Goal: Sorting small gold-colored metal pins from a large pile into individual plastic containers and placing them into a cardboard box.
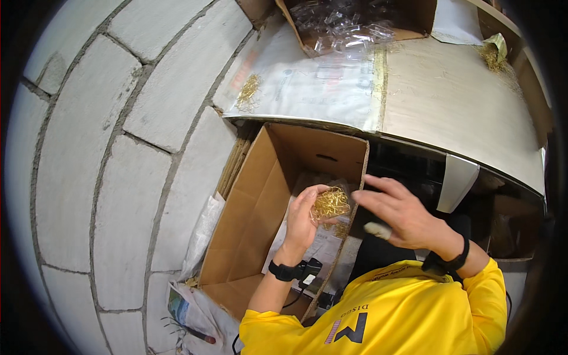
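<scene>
Gold wire clips [331, 204] sit cupped in my left hand [303, 222] over the box [254, 195]; my right hand [402, 219] hovers spread, holding nothing; more clips wait on the worktop [449, 100].

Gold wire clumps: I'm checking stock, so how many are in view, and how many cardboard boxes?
Gold wire clumps: 3, one in the left hand, one on the white sheet, one at the bench's far right
Cardboard boxes: 2, open box, box of clear plastic pieces
Total: 5
</scene>
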Tool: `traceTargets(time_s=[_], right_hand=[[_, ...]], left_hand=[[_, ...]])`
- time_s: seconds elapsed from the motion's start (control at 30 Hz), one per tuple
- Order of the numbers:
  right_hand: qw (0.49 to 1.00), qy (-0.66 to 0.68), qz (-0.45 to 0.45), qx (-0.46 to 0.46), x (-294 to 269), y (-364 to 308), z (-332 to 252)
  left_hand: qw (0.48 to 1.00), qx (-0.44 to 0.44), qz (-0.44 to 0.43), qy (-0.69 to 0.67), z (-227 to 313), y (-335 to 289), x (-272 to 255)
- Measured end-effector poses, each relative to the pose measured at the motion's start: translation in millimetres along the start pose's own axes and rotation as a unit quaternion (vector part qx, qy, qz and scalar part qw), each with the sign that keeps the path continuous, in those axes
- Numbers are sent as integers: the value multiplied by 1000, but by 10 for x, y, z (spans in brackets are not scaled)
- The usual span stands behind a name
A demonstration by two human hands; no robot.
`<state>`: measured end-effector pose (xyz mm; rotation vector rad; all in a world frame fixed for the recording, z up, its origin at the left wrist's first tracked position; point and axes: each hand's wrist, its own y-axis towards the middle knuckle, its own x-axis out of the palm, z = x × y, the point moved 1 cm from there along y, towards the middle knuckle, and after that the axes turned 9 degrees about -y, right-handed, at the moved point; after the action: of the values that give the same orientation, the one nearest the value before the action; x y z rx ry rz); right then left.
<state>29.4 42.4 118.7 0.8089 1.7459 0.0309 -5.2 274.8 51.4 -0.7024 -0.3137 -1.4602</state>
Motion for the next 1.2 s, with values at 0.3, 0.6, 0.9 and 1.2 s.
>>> traceTargets(time_s=[0.3,0.6,0.9,1.2], right_hand=[[996,-67,-64,0,393,131,-165],[987,-106,-98,-76,536,143,-291],[996,-49,-65,-40,442,86,-218],[993,-108,-49,-17,470,21,-175]], left_hand=[[999,33,-4,4,-43,-165,133],[994,-24,-27,-106,-93,-180,84],[977,-29,-142,-156,-29,-247,91],[995,-18,-80,-62,-167,-256,78]])
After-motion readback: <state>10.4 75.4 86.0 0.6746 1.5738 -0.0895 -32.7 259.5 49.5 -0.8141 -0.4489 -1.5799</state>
